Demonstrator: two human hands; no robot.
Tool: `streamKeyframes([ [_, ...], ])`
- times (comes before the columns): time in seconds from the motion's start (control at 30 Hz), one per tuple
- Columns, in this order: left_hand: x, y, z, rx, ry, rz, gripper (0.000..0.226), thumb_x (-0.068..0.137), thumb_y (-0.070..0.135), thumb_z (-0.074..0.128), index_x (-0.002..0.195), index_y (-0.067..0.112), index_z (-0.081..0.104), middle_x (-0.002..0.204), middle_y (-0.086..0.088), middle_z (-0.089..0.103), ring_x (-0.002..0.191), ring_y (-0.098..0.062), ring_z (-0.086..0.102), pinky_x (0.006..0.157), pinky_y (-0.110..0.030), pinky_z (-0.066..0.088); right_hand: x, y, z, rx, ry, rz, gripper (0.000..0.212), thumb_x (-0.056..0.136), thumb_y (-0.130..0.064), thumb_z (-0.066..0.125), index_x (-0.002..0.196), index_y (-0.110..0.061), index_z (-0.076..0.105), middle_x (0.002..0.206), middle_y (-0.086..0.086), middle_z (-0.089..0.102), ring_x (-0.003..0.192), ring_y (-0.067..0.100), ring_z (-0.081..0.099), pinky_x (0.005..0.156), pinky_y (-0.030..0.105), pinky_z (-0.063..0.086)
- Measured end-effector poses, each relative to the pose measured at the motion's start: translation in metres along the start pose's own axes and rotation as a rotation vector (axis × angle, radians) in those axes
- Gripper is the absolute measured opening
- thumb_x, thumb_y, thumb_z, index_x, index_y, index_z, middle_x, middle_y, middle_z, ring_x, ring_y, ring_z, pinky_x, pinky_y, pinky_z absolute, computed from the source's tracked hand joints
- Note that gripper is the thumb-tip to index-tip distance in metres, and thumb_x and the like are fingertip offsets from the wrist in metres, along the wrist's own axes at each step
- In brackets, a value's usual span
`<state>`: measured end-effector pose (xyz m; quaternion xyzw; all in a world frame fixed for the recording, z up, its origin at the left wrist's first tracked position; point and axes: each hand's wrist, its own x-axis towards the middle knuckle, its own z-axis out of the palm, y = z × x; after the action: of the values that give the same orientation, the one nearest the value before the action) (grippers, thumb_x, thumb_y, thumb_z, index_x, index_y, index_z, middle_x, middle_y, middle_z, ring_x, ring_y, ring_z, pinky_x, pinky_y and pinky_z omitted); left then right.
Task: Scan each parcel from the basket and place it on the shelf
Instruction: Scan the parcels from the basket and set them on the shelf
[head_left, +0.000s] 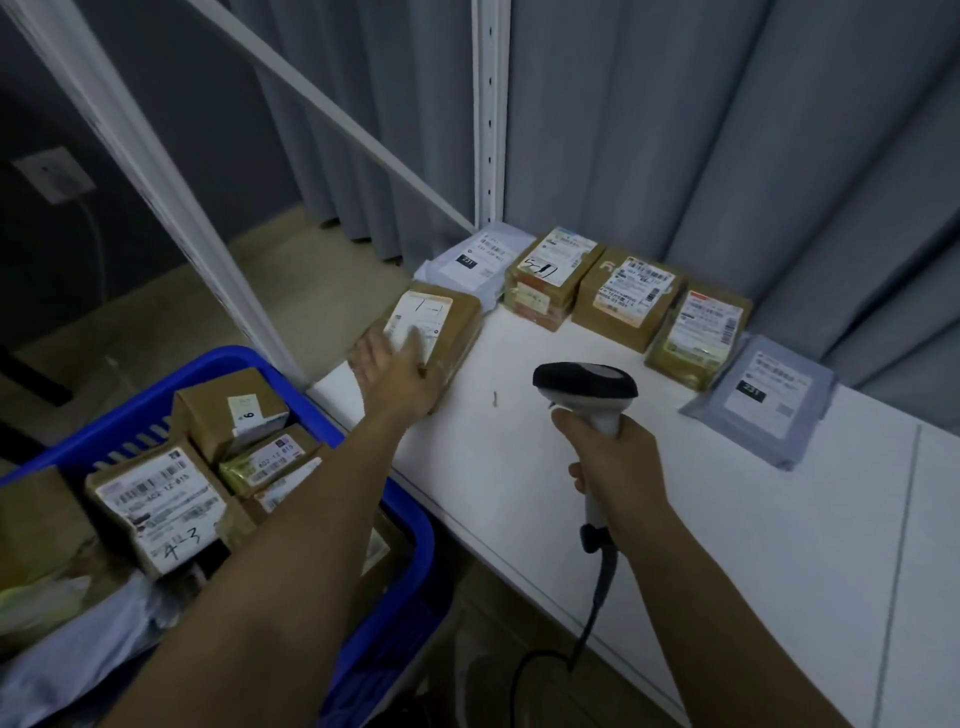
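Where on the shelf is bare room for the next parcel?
Bare white shelf runs in front of the back row of parcels, around the scanner in the right hand. Crowded: back edge, from the box under the left hand across to the grey mailer.

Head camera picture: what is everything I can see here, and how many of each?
Shelf: one, white, centre and right.
Brown parcels on the shelf: four; one at the left edge, three along the back.
White mailer bag: one, back left corner of the shelf.
Grey mailer bag: one, right end of the row.
Basket: one, blue, lower left, beside the shelf.
Parcels in the basket: several, mostly brown; exact count unclear.
Curtain: grey, behind the shelf.
Scanner: one, black head, white handle, cabled.
Left hand: fingers straight, resting on the left-edge parcel.
Right hand: grips the scanner handle.
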<state>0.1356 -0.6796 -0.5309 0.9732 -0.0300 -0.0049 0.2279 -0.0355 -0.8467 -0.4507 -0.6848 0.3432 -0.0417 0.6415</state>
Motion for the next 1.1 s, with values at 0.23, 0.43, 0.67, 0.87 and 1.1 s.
streamKeyframes([
  [0.23, 0.003, -0.012, -0.009, 0.303, -0.145, -0.071, 0.063, 0.095, 0.025, 0.048, 0.149, 0.031, 0.017, 0.155, -0.018, 0.007, 0.143, -0.042, 0.000, 0.108, -0.053, 0.029, -0.013, -0.005, 0.010, 0.071, -0.022, 0.028, 0.024, 0.087, -0.023, 0.068, 0.071, -0.016, 0.052, 0.063, 0.002, 0.053, 0.059, 0.014, 0.050, 0.060, 0.028, 0.044],
  [0.43, 0.007, -0.019, -0.027, 0.278, -0.278, -0.054, 0.062, 0.097, 0.029, 0.047, 0.149, 0.030, 0.013, 0.155, -0.020, -0.005, 0.142, -0.044, -0.002, 0.110, -0.054, 0.023, -0.022, -0.011, 0.022, 0.061, -0.062, 0.015, 0.023, 0.087, -0.026, 0.068, 0.071, -0.019, 0.053, 0.066, 0.001, 0.055, 0.062, 0.015, 0.052, 0.069, 0.033, 0.047],
  [0.67, -0.002, -0.027, -0.021, 0.251, -0.183, 0.017, 0.055, 0.094, 0.017, 0.051, 0.145, 0.018, 0.030, 0.148, -0.024, 0.007, 0.127, -0.046, 0.033, 0.106, -0.048, 0.035, -0.023, -0.009, 0.032, 0.023, -0.074, -0.016, 0.024, 0.087, -0.025, 0.067, 0.070, -0.019, 0.052, 0.070, 0.002, 0.055, 0.072, 0.019, 0.055, 0.073, 0.036, 0.048],
  [0.87, 0.016, -0.027, -0.015, 0.130, -0.293, 0.019, 0.068, 0.095, 0.019, 0.050, 0.151, 0.009, 0.013, 0.153, -0.023, -0.004, 0.129, -0.044, 0.037, 0.110, -0.042, 0.033, -0.021, -0.008, 0.034, 0.006, -0.081, 0.000, 0.022, 0.086, -0.025, 0.067, 0.072, -0.017, 0.053, 0.071, 0.004, 0.055, 0.067, 0.017, 0.053, 0.070, 0.034, 0.047],
  [1.1, -0.019, -0.028, -0.035, -0.060, -0.251, 0.156, 0.069, 0.093, 0.008, 0.049, 0.152, 0.013, 0.014, 0.155, -0.019, 0.005, 0.136, -0.041, 0.029, 0.106, -0.035, 0.032, -0.022, -0.014, 0.038, 0.008, -0.095, -0.024, 0.022, 0.084, -0.027, 0.068, 0.072, -0.015, 0.054, 0.066, 0.002, 0.053, 0.067, 0.018, 0.053, 0.067, 0.034, 0.044],
])
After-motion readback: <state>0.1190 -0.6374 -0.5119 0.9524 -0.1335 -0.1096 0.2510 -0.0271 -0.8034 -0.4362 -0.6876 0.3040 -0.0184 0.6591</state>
